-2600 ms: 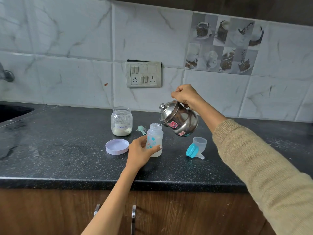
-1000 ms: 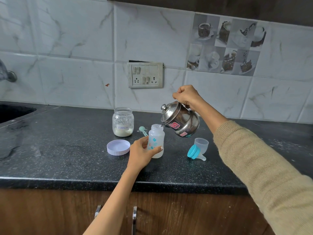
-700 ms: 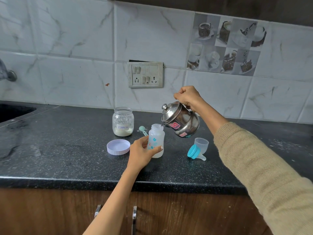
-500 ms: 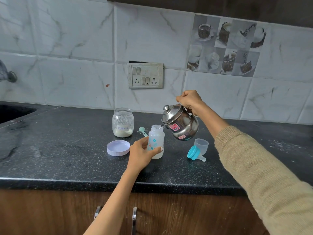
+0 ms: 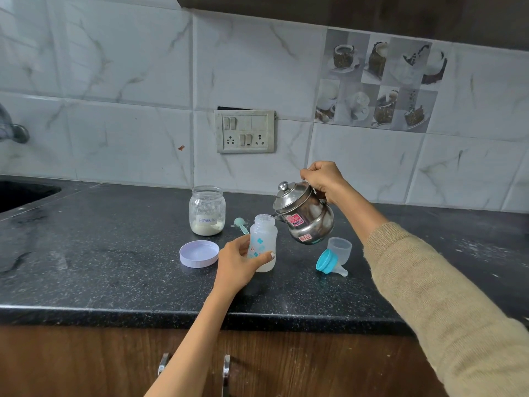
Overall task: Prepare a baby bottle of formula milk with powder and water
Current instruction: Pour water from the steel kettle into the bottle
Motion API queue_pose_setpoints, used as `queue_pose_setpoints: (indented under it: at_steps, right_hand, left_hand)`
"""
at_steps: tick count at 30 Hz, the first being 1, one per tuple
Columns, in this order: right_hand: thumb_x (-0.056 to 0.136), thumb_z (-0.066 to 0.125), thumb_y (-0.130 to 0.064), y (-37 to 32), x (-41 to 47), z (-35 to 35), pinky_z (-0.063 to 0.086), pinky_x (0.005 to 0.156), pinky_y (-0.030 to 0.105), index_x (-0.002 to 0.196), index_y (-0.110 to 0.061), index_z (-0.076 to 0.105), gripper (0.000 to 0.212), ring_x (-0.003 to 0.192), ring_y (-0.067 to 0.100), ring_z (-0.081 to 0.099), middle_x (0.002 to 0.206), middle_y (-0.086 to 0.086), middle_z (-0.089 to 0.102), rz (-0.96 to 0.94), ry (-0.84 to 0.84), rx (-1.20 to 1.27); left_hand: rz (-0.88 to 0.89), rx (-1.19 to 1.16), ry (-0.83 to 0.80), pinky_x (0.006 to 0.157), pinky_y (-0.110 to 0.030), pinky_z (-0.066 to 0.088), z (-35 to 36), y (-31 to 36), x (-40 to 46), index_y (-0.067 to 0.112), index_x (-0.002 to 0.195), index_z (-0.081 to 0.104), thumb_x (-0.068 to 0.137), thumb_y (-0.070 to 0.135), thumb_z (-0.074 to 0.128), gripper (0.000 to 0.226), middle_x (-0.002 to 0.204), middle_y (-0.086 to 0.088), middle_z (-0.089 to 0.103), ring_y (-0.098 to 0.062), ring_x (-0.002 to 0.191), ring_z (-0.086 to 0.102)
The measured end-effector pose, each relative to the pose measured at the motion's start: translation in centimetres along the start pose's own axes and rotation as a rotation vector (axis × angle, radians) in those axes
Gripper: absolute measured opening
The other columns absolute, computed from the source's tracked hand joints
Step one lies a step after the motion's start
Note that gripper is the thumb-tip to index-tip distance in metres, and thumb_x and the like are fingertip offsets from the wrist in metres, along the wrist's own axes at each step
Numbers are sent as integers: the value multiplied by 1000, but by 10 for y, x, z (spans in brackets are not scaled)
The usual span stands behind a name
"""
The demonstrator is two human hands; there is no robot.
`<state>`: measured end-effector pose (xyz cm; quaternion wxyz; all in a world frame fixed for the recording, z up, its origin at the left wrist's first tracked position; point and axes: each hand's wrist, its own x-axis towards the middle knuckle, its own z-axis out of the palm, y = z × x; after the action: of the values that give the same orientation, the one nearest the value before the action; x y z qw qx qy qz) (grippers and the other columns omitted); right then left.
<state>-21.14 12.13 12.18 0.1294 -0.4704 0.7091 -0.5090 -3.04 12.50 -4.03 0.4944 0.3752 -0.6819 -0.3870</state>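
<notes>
A clear baby bottle with teal flower prints stands upright on the black counter, its neck uncapped. My left hand grips its lower body from the left. My right hand holds the handle of a small steel kettle, held in the air right of the bottle, with its spout at the bottle's mouth. The kettle is only slightly tilted. Behind stands an uncovered glass jar labelled formula, with white powder at its bottom. A teal scoop lies between jar and bottle.
The jar's lilac lid lies upside down left of my left hand. The bottle's teal collar with teat and clear cap lie at the right. A sink is at the far left. A socket panel is on the tiled wall.
The kettle has tipped back toward level and come down a little with my right hand. My left hand and the bottle have stayed in place.
</notes>
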Motion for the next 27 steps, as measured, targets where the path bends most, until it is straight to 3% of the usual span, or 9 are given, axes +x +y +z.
queue_pose_setpoints:
  at_steps: [15,23,27]
  right_hand:
    - [85,59,-13,-14,-4,5,34,46,22,70,-15,48,19,53,11,43,63,-2,48,-120,27,-76]
    - [84,58,-13,-12,-5,4,32,46,22,62,-17,44,26,52,11,41,61,-3,46,-116,33,-71]
    - [84,57,-13,-9,-3,5,33,46,22,65,-16,45,23,53,11,42,62,-3,47,-97,42,-57]
  left_hand:
    - [5,12,7,63,0,44,0,-1,1,17,109,68,71,21,81,40,96,9,68,8,84,61]
    - [-9,0,12,70,-7,49,1,-3,2,16,111,69,70,23,82,44,103,4,73,0,90,67]
    - [-9,2,10,67,-4,47,1,-2,2,16,111,68,70,23,82,43,102,5,72,2,89,66]
